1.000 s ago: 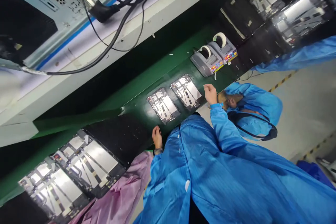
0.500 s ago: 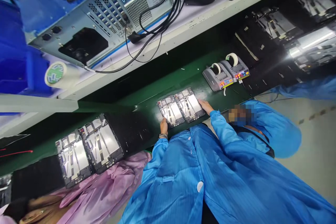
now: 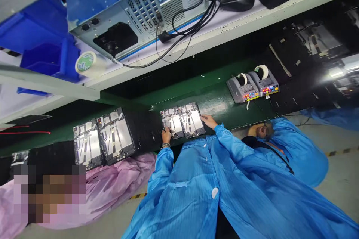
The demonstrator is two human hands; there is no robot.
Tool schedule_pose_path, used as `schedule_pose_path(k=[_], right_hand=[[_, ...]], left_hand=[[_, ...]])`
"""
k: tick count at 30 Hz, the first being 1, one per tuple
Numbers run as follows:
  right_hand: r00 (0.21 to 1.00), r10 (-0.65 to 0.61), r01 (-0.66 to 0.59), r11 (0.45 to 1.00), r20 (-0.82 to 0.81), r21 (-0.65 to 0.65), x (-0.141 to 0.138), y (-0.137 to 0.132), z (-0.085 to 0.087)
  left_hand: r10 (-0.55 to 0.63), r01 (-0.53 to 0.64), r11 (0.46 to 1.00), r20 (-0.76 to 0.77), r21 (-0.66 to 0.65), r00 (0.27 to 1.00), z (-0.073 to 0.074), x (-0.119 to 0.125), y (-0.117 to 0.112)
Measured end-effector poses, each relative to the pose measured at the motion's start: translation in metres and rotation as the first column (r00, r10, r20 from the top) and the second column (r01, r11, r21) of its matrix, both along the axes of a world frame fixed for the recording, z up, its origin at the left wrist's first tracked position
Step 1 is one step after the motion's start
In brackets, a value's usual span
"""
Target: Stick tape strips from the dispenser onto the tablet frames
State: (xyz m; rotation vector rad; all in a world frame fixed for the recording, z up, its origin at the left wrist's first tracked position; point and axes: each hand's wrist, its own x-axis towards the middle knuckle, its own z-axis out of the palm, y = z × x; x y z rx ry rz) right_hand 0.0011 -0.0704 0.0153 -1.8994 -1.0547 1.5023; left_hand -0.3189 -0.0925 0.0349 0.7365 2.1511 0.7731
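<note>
Two opened tablet chassis lie side by side on the green conveyor belt [image 3: 218,101], their metal plates and flex cables showing. My left hand [image 3: 166,134] has its fingers curled on the near left corner of the left chassis [image 3: 171,122]. My right hand [image 3: 209,120] lies flat with fingers stretched against the right edge of the right chassis [image 3: 192,119]. Both of my arms are in blue gown sleeves.
A black mat [image 3: 144,130] and another pair of chassis [image 3: 116,136] lie to the left, in front of a person in a pink gown [image 3: 112,183]. Two tape dispensers [image 3: 242,89] stand to the right. A blue-capped co-worker [image 3: 297,153] bends at my right. A computer case [image 3: 146,11] sits on the shelf above.
The two chassis, apart a second ago, now lie together. My right hand came down from above the belt to the right chassis; my left hand moved onto the left one. The view swung left.
</note>
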Motion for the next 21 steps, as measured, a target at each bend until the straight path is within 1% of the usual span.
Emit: schedule_pose_path(k=[2,3,4,5,6,7,8,9,10,11,12,13,14,15,17,21], right_hand=[[0.986,-0.026,0.017,0.998,0.167,0.056,-0.006,0.010,0.004],[0.976,-0.022,0.004,0.996,0.218,0.085,-0.010,0.016,0.006],[0.969,-0.002,-0.027,0.994,0.249,0.110,-0.013,0.022,0.009],[0.962,0.031,-0.068,0.990,0.272,0.127,-0.018,0.028,0.011],[0.956,0.069,-0.111,0.985,0.285,0.131,-0.023,0.035,0.012],[0.950,0.107,-0.148,0.981,0.293,0.122,-0.028,0.040,0.014],[0.942,0.138,-0.178,0.978,0.307,0.106,-0.034,0.045,0.014],[0.931,0.161,-0.200,0.976,0.328,0.088,-0.040,0.050,0.014],[0.918,0.178,-0.217,0.973,0.355,0.072,-0.045,0.053,0.013],[0.904,0.191,-0.231,0.971,0.384,0.060,-0.049,0.056,0.012],[0.890,0.199,-0.240,0.970,0.410,0.050,-0.053,0.058,0.011],[0.877,0.205,-0.247,0.968,0.434,0.042,-0.056,0.060,0.011],[0.866,0.210,-0.252,0.967,0.453,0.034,-0.058,0.062,0.010],[0.856,0.218,-0.259,0.965,0.469,0.025,-0.059,0.063,0.010],[0.839,0.245,-0.282,0.960,0.486,0.003,-0.061,0.066,0.012],[0.824,0.298,-0.345,0.938,0.481,0.009,-0.063,0.071,0.016]], left_hand=[[0.015,-0.016,1.000,-0.072,-0.014,0.997,0.002,0.001,-0.007],[0.014,-0.015,1.000,-0.112,-0.010,0.994,0.003,0.005,-0.010],[-0.016,0.017,1.000,-0.155,0.010,0.988,0.004,0.012,-0.014],[-0.078,0.087,0.995,-0.203,0.038,0.976,0.005,0.021,-0.018],[-0.174,0.197,0.978,-0.253,0.069,0.952,0.006,0.033,-0.021],[-0.299,0.342,0.935,-0.302,0.097,0.905,0.007,0.046,-0.024],[-0.435,0.497,0.860,-0.344,0.114,0.832,0.008,0.059,-0.027],[-0.559,0.636,0.762,-0.372,0.121,0.741,0.008,0.072,-0.028],[-0.658,0.743,0.659,-0.388,0.119,0.646,0.008,0.084,-0.029],[-0.728,0.817,0.566,-0.399,0.108,0.558,0.008,0.094,-0.028],[-0.776,0.866,0.491,-0.406,0.091,0.483,0.006,0.102,-0.027],[-0.806,0.897,0.437,-0.412,0.070,0.425,0.004,0.107,-0.025],[-0.823,0.914,0.402,-0.418,0.047,0.384,0.001,0.110,-0.023],[-0.834,0.924,0.381,-0.423,0.025,0.355,-0.002,0.112,-0.021],[-0.840,0.932,0.362,-0.438,-0.009,0.322,-0.008,0.112,-0.019],[-0.828,0.927,0.373,-0.464,-0.038,0.314,-0.013,0.113,-0.020]])
